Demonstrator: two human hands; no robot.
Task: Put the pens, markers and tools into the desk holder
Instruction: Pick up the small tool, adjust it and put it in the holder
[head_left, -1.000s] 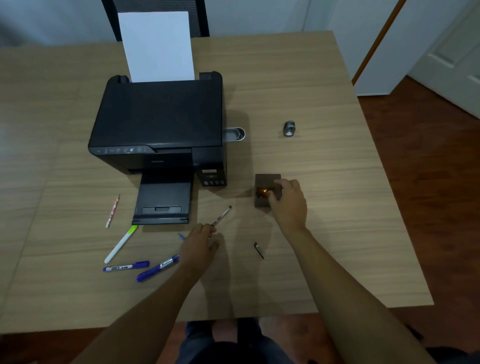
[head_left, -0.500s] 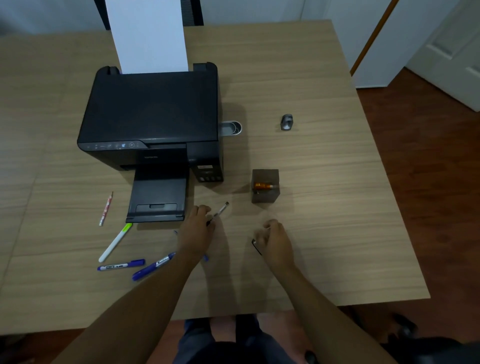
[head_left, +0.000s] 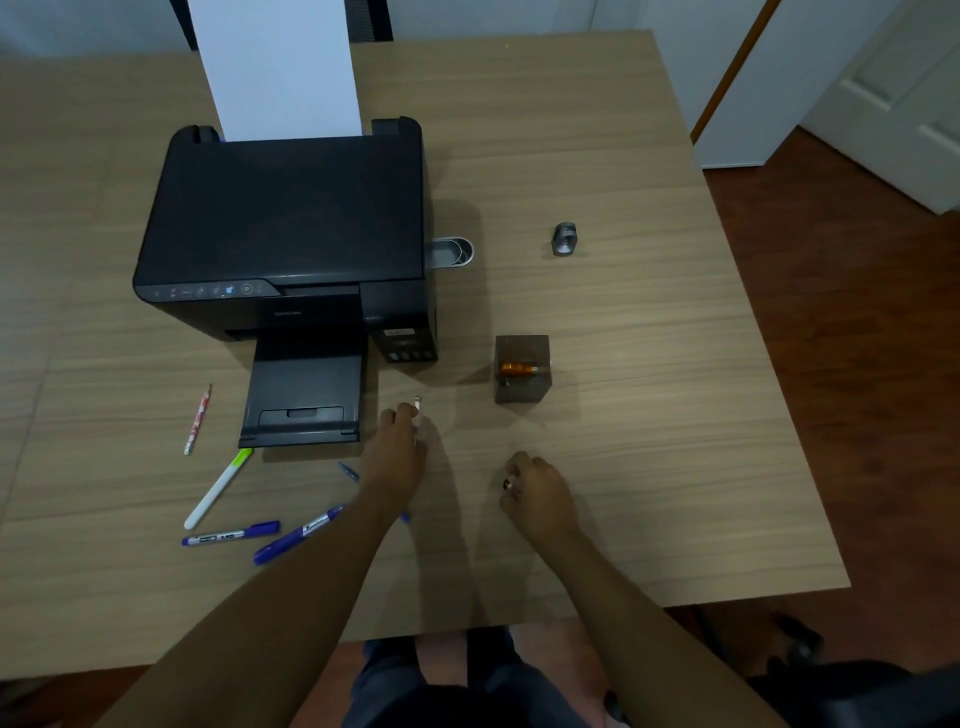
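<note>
Nearest, left of the desk holder (head_left: 522, 369), two blue markers (head_left: 231, 534) and a white highlighter (head_left: 218, 488) lie on the table (head_left: 675, 467). The right hand (head_left: 537, 493) is curled around a small dark tool (head_left: 507, 485) — just in front of the holder. The left hand (head_left: 397, 452) pinches a thin pen (head_left: 417, 410), left of the holder. Farther left lies a red patterned pen (head_left: 197, 421) — beside the black printer (head_left: 285, 249). An orange item shows inside the holder.

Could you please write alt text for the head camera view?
Two bare hands work at a wooden table: the left hand grips a pen, the right hand closes on a small dark object, near a brown desk holder beside a black printer.
</note>
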